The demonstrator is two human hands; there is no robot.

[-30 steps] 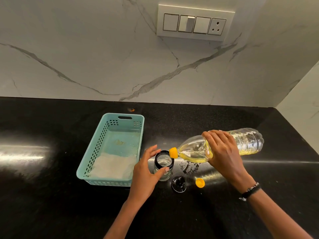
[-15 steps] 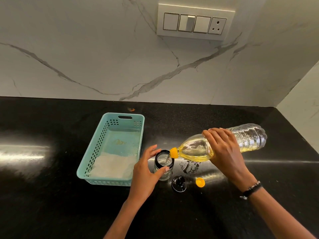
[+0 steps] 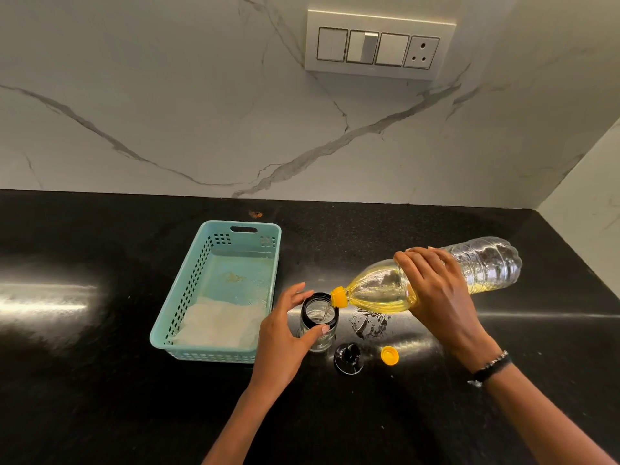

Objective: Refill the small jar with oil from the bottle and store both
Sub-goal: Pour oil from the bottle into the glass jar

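Observation:
A small glass jar (image 3: 318,325) with a black rim stands uncapped on the black counter. My left hand (image 3: 285,337) wraps around its left side and steadies it. My right hand (image 3: 436,297) grips a clear plastic oil bottle (image 3: 379,290) tipped nearly flat, its base raised to the right. The bottle's yellow neck rests at the jar's rim and a thin stream of yellow oil runs into the jar. The jar's black lid (image 3: 348,358) and the bottle's yellow cap (image 3: 390,355) lie on the counter just in front.
A teal plastic basket (image 3: 188,303) with a white cloth in its bottom sits left of the jar. A marble wall with a switch panel (image 3: 377,45) rises behind the counter, and a side wall closes the right corner.
My right hand has lifted the bottle's base higher, tilting the bottle more steeply toward the jar. Oil now streams into the jar. My left hand has stayed on the jar.

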